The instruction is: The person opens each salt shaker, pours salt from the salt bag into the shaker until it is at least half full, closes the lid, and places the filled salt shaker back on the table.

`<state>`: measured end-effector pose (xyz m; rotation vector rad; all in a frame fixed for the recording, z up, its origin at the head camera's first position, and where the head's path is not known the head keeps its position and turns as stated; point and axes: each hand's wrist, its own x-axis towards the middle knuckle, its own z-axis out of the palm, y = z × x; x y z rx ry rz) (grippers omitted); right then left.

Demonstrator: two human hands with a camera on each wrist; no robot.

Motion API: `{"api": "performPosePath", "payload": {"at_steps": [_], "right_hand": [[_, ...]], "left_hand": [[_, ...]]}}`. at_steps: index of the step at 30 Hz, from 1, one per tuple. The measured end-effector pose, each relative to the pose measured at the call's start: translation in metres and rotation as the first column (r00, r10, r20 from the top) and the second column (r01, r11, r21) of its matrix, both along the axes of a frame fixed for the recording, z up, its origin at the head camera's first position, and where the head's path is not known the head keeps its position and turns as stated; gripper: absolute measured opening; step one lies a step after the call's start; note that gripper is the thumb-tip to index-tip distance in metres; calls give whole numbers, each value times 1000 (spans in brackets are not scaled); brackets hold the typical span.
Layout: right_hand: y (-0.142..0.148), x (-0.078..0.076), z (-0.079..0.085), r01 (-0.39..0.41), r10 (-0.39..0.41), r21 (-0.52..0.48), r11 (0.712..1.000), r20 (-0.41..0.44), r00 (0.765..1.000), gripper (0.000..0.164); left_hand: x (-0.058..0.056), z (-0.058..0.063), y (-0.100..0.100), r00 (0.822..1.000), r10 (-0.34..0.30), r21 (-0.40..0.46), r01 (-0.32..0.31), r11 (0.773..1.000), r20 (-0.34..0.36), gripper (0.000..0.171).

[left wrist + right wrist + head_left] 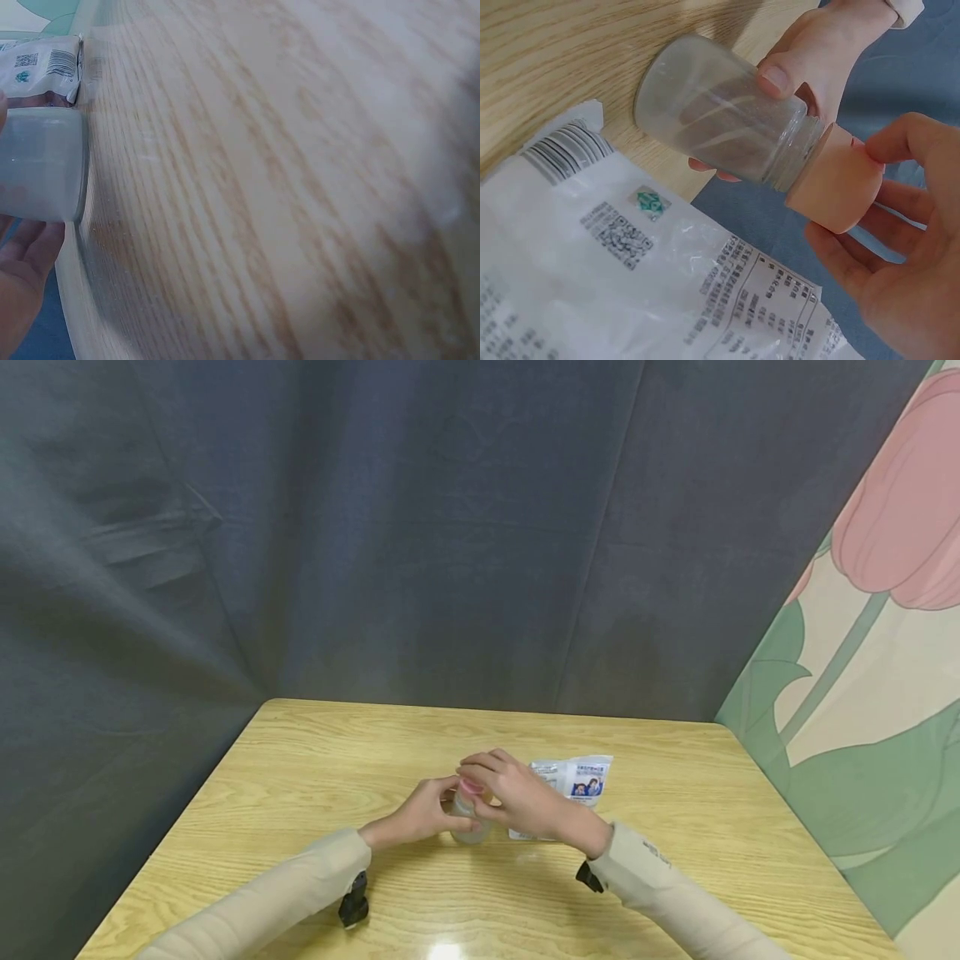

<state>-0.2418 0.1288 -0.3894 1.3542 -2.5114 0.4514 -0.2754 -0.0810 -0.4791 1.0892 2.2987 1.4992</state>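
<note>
A small frosted, see-through bottle (712, 105) stands on the wooden table, in front of the person. My left hand (420, 812) grips it by the side, thumb and fingers around the body. A pinkish-orange cap (836, 180) sits at the mouth of the bottle, and the threads of the neck show below it. Between thumb and fingers, my right hand (517, 793) holds this cap from above. In the left wrist view the lower part of the bottle (41, 161) appears at the left edge, with some fingers beneath it.
Just right of the bottle lies a white plastic packet (588, 781) with printed text, a barcode and a blue picture, partly behind my right hand. The wooden table (337, 735) ends at a dark curtain (450, 543). A tulip-patterned wall (862, 693) borders its right side.
</note>
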Motion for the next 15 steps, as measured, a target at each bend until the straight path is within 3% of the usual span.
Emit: {"api": "performPosePath", "payload": {"at_steps": [15], "right_hand": [[3,4,-1,-15,15,-13,1000,-20,1000,33]], "left_hand": [[-1,-1,0,1000,-1,8,1,1000,27,61]]}}
